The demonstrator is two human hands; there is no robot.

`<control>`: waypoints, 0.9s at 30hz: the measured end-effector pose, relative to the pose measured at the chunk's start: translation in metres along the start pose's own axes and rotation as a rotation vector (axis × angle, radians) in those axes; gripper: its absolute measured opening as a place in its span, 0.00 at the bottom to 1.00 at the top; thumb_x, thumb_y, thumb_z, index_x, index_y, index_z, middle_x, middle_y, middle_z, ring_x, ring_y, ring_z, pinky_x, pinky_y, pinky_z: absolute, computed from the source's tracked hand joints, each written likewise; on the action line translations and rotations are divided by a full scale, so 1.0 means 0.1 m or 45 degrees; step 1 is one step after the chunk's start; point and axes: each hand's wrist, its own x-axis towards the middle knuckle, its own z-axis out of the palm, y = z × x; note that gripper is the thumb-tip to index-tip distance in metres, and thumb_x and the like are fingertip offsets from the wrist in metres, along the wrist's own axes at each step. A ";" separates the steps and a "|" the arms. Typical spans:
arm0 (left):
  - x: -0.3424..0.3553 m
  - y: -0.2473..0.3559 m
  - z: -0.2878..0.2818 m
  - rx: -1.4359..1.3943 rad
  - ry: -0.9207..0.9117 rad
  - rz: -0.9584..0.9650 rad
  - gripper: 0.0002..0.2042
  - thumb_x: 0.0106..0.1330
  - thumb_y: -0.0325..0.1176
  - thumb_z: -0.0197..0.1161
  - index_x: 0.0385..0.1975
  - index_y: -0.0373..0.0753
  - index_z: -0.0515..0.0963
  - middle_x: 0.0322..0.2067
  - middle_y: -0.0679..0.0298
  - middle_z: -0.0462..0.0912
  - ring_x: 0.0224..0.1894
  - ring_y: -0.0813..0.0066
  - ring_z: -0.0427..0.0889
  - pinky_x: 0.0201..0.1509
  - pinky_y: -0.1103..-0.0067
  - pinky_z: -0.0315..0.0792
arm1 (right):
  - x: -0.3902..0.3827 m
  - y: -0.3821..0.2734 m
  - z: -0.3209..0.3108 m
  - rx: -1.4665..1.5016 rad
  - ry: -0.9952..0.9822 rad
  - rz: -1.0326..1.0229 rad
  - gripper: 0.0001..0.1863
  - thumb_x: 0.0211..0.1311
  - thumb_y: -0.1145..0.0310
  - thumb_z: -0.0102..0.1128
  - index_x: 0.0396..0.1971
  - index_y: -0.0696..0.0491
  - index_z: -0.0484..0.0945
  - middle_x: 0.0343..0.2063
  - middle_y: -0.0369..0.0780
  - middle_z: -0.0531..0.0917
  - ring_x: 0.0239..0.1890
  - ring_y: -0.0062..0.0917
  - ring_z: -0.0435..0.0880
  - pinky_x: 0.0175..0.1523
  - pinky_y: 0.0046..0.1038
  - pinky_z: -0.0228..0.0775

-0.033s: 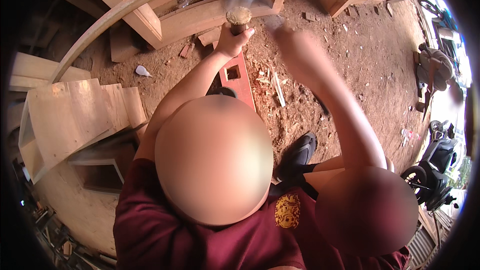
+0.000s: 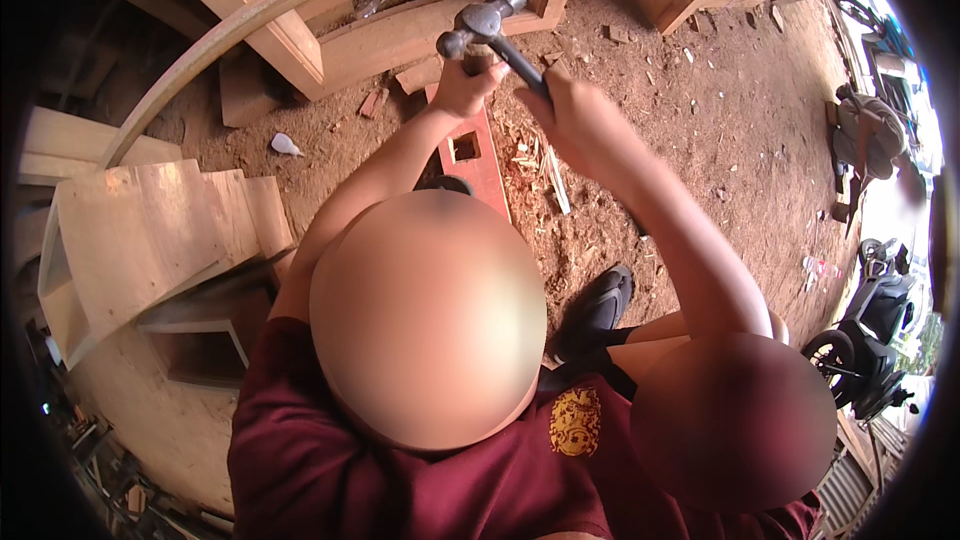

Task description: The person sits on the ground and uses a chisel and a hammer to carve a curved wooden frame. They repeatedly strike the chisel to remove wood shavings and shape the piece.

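Note:
My left hand (image 2: 462,92) is wrapped round the upright wooden handle of a chisel (image 2: 479,62); its blade is out of sight below my fist. It stands over a red-painted wooden beam (image 2: 490,175) that has a square hole cut in it. My right hand (image 2: 585,122) grips the dark handle of a ball-peen hammer (image 2: 482,22). The hammer's metal head is over the top of the chisel and partly covers it; whether they touch I cannot tell.
Wood chips (image 2: 548,175) litter the dirt floor beside the beam. A curved wooden frame (image 2: 380,48) crosses the far side. Stacked wooden boards (image 2: 140,230) stand at left, near a white bulb-shaped object (image 2: 286,144). My shoe (image 2: 598,310) is at centre right; a motorcycle (image 2: 870,340) stands far right.
The hammer, blurred by motion and above the chisel earlier, has come down over the handle's top. My right hand has moved slightly down; my left has kept its place.

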 end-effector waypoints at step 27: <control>-0.29 0.27 0.00 0.143 0.196 0.162 0.06 0.58 0.25 0.52 0.35 0.39 0.69 0.27 0.70 0.70 0.29 0.83 0.66 0.37 0.82 0.62 | -0.41 0.21 -0.35 1.435 0.180 0.306 0.19 0.72 0.52 0.45 0.26 0.50 0.65 0.13 0.25 0.58 0.13 0.08 0.53 0.17 0.15 0.48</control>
